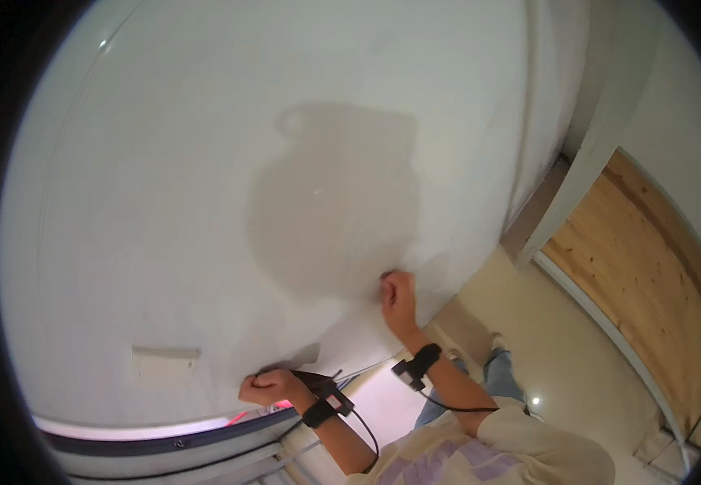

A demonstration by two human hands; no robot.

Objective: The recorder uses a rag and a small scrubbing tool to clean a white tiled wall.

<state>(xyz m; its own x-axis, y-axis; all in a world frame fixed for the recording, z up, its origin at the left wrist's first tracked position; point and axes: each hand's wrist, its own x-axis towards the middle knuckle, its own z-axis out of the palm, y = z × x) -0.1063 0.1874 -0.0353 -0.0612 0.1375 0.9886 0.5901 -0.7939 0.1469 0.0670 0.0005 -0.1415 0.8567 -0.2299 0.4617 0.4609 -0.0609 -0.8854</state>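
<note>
A broad white surface, like a wall (162, 200), fills most of the view and carries a dark shadow. My left hand (271, 386) is curled close to its lower part, seemingly closed on a dark, thin thing (311, 380) that reaches back towards the wrist; its exact kind is unclear. Up and to the right, my right hand (399, 297) is bent into a fist against or near the white surface. A small dark spot shows at its fingers, and I cannot tell whether it is a held object. Both wrists wear black straps with small cabled boxes.
A pale rectangular plate (165, 362) is on the white surface at lower left. Below it runs a dark-edged ledge (168, 444) with metal bars. To the right lie the pale floor (496, 291), a grey-white frame (599, 133) and a knotty wooden panel (641, 254).
</note>
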